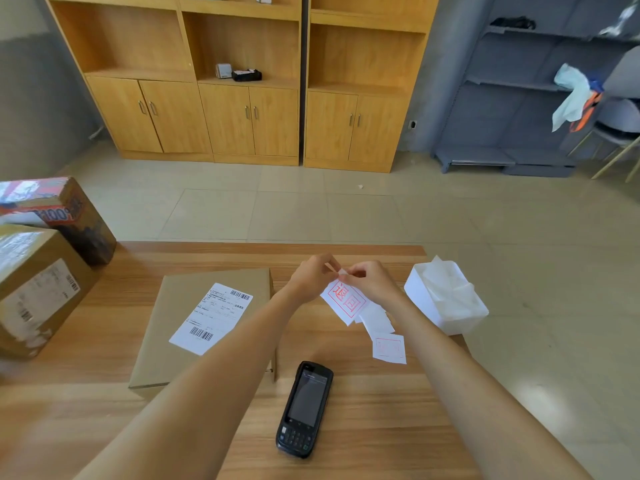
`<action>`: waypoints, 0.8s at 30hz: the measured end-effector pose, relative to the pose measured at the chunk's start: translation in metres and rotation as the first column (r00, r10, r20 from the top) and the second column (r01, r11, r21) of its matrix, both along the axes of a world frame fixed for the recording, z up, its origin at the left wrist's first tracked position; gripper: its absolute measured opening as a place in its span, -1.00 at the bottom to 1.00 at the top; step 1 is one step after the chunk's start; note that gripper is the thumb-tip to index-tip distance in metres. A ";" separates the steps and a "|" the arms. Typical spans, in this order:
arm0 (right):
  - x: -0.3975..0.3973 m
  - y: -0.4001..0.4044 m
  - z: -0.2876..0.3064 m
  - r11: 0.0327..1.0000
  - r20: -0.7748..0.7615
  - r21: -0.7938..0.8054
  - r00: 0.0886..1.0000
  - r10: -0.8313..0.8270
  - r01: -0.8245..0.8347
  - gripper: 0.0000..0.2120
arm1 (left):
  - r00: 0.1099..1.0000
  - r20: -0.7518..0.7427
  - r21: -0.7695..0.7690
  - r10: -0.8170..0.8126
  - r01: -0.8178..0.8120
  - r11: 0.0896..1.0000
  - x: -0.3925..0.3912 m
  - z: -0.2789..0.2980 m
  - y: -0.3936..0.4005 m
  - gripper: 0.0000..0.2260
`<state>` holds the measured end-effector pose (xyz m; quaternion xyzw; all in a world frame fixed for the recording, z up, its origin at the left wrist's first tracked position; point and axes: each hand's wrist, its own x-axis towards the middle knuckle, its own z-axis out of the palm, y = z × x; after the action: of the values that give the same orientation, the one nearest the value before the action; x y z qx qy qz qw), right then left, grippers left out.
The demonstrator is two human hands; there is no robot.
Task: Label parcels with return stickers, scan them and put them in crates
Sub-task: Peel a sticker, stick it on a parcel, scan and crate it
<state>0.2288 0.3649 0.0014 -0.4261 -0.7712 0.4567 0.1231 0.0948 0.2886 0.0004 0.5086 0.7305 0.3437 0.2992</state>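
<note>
a white sticker [346, 301] is printed with a red frame; the parcel [180, 327] is plain brown, the scanner [304, 408] black, the counter [363, 427] wood-grained.

A flat parcel [204, 327] is lying on the worktop [381, 410], scanner [304, 408] sitting just right of it, two boxes [38, 289] standing at left.

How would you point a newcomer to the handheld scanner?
Start at the wooden table, then look at its near edge between the person's forearms. The scanner lies flat there: the only black thing on the table, with a dark screen above a keypad.
</note>
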 end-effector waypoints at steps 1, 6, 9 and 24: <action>0.000 0.000 0.001 1.000 0.006 0.005 1.000 0.003 -0.003 -0.75 | 1.000 -0.009 0.008 -0.008 0.009 1.000 0.000 0.001 0.000 -0.92; 0.003 0.002 0.003 1.000 0.046 0.017 0.999 0.020 -0.020 -0.74 | 0.999 -0.040 0.062 -0.036 0.039 0.997 0.002 0.002 0.004 -0.89; 0.003 0.003 0.002 0.999 0.075 0.020 0.997 0.027 -0.028 -0.75 | 0.996 -0.076 0.070 -0.053 0.058 0.996 0.005 0.004 0.006 -0.86; 0.002 0.004 0.004 0.996 0.084 0.075 0.996 0.043 -0.049 -0.77 | 0.994 -0.106 0.014 -0.019 0.021 1.000 -0.002 0.002 0.013 -0.92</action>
<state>0.2309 0.3685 0.0051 -0.4215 -0.8023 0.4115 0.0969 0.0929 0.3020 0.0021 0.5358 0.7376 0.3185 0.2596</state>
